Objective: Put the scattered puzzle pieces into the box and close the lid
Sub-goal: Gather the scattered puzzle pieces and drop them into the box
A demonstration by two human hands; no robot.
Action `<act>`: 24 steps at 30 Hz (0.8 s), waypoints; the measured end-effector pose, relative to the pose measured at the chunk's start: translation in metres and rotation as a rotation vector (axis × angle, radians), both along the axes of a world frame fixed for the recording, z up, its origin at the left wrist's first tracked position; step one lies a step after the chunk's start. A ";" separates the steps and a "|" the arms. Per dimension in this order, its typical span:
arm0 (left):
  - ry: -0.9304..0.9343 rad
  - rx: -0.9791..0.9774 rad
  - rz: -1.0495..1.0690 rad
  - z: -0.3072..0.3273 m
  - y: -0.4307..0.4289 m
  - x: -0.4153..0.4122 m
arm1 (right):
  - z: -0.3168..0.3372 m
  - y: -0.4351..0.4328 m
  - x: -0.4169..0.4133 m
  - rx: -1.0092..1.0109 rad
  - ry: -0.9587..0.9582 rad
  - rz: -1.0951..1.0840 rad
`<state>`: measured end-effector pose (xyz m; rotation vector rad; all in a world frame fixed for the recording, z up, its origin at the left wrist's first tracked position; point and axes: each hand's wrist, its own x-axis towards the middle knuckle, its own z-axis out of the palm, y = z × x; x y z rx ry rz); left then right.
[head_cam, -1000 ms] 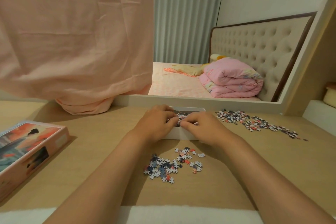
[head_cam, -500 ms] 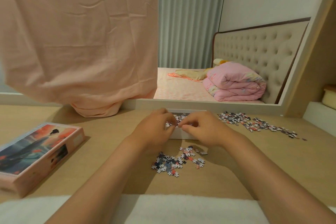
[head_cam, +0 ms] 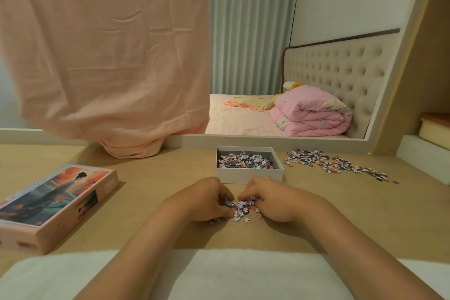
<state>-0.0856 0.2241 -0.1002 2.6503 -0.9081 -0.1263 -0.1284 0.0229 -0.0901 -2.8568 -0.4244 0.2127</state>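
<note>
A white open box [head_cam: 250, 176] stands on the wooden desk, with many puzzle pieces lying inside it. Just in front of it lies a small heap of puzzle pieces [head_cam: 241, 208]. My left hand [head_cam: 207, 198] and my right hand [head_cam: 272, 200] lie on either side of that heap, fingers curled inward around the pieces. A second scatter of pieces [head_cam: 333, 164] spreads on the desk to the right of the box. The pink lid [head_cam: 57, 202], printed with a picture, lies at the left.
A peach cloth [head_cam: 104, 56] hangs over the mirror behind the desk, its lower end bunched on the desktop left of the box. A white ledge [head_cam: 423, 161] with a cream container stands at the right. A white towel [head_cam: 231, 275] covers the near edge.
Both hands have left the box and come back toward me, down onto the heap of pieces in front of it. The box's contents are now uncovered.
</note>
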 end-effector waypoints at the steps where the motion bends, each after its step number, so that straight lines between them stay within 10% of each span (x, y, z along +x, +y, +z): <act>1: -0.017 -0.015 -0.020 -0.001 -0.003 -0.001 | 0.001 -0.002 -0.001 0.035 -0.009 -0.005; 24: 0.103 0.144 0.025 0.011 0.003 -0.007 | 0.006 -0.003 -0.010 0.000 0.054 -0.150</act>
